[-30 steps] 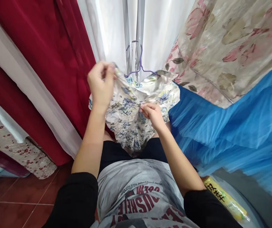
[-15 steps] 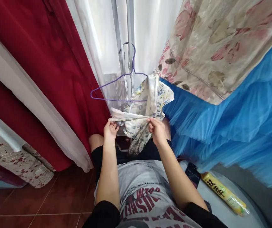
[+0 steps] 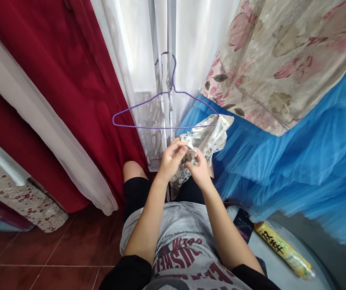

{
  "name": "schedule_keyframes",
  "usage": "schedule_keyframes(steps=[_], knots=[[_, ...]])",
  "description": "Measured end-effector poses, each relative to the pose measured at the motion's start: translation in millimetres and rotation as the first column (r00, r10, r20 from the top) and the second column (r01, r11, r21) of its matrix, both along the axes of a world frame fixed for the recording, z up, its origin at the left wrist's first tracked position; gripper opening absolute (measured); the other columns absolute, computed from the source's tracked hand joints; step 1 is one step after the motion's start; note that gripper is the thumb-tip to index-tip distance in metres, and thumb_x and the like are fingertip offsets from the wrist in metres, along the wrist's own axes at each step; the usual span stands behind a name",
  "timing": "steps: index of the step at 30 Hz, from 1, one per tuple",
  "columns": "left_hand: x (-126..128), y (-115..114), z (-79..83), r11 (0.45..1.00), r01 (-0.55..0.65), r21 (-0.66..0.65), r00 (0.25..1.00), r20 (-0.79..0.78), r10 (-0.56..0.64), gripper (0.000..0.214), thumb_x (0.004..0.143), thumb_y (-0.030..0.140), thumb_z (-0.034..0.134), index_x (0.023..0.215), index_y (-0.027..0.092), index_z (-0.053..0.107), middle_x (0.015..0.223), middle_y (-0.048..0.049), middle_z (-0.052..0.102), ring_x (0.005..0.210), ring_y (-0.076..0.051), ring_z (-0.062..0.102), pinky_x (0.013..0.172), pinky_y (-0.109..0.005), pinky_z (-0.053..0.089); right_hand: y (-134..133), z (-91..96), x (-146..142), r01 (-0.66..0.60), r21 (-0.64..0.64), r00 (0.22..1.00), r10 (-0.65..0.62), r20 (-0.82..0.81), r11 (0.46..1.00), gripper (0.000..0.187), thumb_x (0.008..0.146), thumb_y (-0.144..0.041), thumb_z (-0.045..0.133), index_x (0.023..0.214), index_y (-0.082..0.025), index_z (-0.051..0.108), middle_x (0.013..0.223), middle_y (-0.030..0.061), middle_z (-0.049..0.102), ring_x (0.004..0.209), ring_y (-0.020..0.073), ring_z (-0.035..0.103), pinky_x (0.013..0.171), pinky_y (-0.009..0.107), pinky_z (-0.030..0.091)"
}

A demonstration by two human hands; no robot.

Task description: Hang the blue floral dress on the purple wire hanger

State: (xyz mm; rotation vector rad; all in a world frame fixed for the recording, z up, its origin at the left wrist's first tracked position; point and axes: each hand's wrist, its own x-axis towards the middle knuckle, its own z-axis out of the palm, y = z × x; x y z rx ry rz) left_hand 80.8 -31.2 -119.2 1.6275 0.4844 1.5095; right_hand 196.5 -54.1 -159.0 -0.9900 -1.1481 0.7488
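A purple wire hanger [image 3: 148, 127] hangs by its hook in front of me. Off its right end droops a thin white garment [image 3: 218, 137] with a blue and yellow floral print, its lower part falling between my knees. My left hand [image 3: 172, 158] pinches a bunched piece of the garment between thumb and fingers. Close beside it, my right hand [image 3: 199, 167] has its fingers closed on the cloth at the same bunch. The left arm of the hanger is bare.
Red curtain-like cloth [image 3: 79, 100] hangs on the left, and a floral fabric [image 3: 251, 80] above blue tulle [image 3: 266, 169] on the right. A phone [image 3: 243, 225] and a yellow packet [image 3: 284, 249] lie on a round grey surface at lower right.
My left hand has moved right to meet my right hand, and the stretched edge of the garment is now bunched between them. The garment has shifted right and down on the hanger.
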Motion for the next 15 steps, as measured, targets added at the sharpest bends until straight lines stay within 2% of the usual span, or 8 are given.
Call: schedule_keyframes(steps=[3, 5, 7, 9, 10, 12, 14, 15], knots=[[2, -11, 17.7, 0.996, 0.025, 0.087, 0.991, -0.134, -0.013, 0.027, 0.096, 0.046, 0.064, 0.093, 0.022, 0.076, 0.111, -0.0096, 0.062, 0.112, -0.025, 0.061, 0.097, -0.037, 0.052, -15, 18.7, 4, -0.239, -0.036, 0.951, 0.241, 0.194, 0.970, 0.046, 0.067, -0.013, 0.070, 0.112, -0.020, 0.067, 0.103, 0.0054, 0.069, 0.110, 0.0276, 0.062, 0.104, 0.041, 0.047], [0, -9, 25.6, 0.993, 0.040, 0.115, 0.973, -0.229, -0.013, 0.028, 0.096, 0.047, 0.064, 0.102, 0.023, 0.078, 0.118, -0.0109, 0.062, 0.119, -0.026, 0.059, 0.103, -0.039, 0.050, -24, 28.4, 8, -0.309, -0.085, 0.931, 0.320, 0.177, 0.947, 0.040, 0.071, -0.016, 0.071, 0.110, -0.021, 0.068, 0.105, 0.0053, 0.069, 0.110, 0.0267, 0.061, 0.104, 0.041, 0.046], [-2, 0, 26.3, 0.987, 0.124, 0.098, 0.948, -0.305, -0.089, 0.035, 0.097, 0.052, 0.060, 0.109, 0.024, 0.077, 0.122, -0.0118, 0.064, 0.123, -0.027, 0.058, 0.107, -0.041, 0.047, -32, 35.7, 13, -0.350, -0.170, 0.924, 0.370, 0.102, 0.921, 0.029, 0.074, -0.020, 0.071, 0.103, -0.022, 0.068, 0.099, 0.0035, 0.069, 0.099, 0.0239, 0.063, 0.097, 0.039, 0.049], [-3, 12, 19.7, 0.950, 0.311, -0.023, 0.881, -0.367, -0.297, 0.050, 0.098, 0.063, 0.050, 0.106, 0.021, 0.077, 0.113, -0.0126, 0.069, 0.115, -0.028, 0.063, 0.100, -0.041, 0.051, -39, 42.4, 21, -0.404, -0.225, 0.912, 0.408, -0.028, 0.887, 0.023, 0.072, -0.023, 0.072, 0.095, -0.022, 0.068, 0.089, 0.0017, 0.068, 0.086, 0.0212, 0.062, 0.086, 0.035, 0.052], [-4, 17, 14.4, 0.909, 0.399, -0.118, 0.825, -0.387, -0.412, 0.059, 0.097, 0.069, 0.045, 0.100, 0.019, 0.077, 0.105, -0.0125, 0.072, 0.106, -0.027, 0.066, 0.093, -0.039, 0.054, -42, 46.1, 25, -0.438, -0.233, 0.899, 0.425, -0.105, 0.868, 0.022, 0.070, -0.025, 0.074, 0.090, -0.022, 0.068, 0.084, 0.0012, 0.067, 0.081, 0.0203, 0.062, 0.080, 0.034, 0.053], [-8, 24, 3.6, 0.823, 0.483, -0.298, 0.707, -0.422, -0.568, 0.072, 0.092, 0.079, 0.041, 0.089, 0.017, 0.076, 0.087, -0.0106, 0.073, 0.084, -0.024, 0.068, 0.075, -0.035, 0.056, -46, 54.8, 35, -0.505, -0.216, 0.858, 0.459, -0.230, 0.836, 0.021, 0.064, -0.029, 0.076, 0.081, -0.021, 0.067, 0.075, 0.0011, 0.065, 0.070, 0.0187, 0.060, 0.068, 0.032, 0.052], [-18, 27, -3.5, 0.794, 0.481, -0.371, 0.615, -0.503, -0.607, 0.070, 0.086, 0.080, 0.051, 0.082, 0.015, 0.076, 0.077, -0.0077, 0.071, 0.070, -0.022, 0.065, 0.063, -0.032, 0.052, -49, 64.6, 45, -0.554, -0.203, 0.826, 0.501, -0.258, 0.807, 0.023, 0.059, -0.031, 0.080, 0.075, -0.019, 0.068, 0.070, 0.0023, 0.066, 0.063, 0.0179, 0.059, 0.060, 0.031, 0.050], [-26, 28, -4.4, 0.811, 0.464, -0.357, 0.595, -0.553, -0.584, 0.064, 0.083, 0.077, 0.059, 0.078, 0.015, 0.076, 0.073, -0.0061, 0.070, 0.066, -0.021, 0.063, 0.060, -0.031, 0.050, -48, 69.2, 50, -0.567, -0.204, 0.819, 0.522, -0.236, 0.798, 0.025, 0.058, -0.031, 0.082, 0.075, -0.018, 0.070, 0.071, 0.0035, 0.067, 0.062, 0.0181, 0.060, 0.058, 0.030, 0.050]])
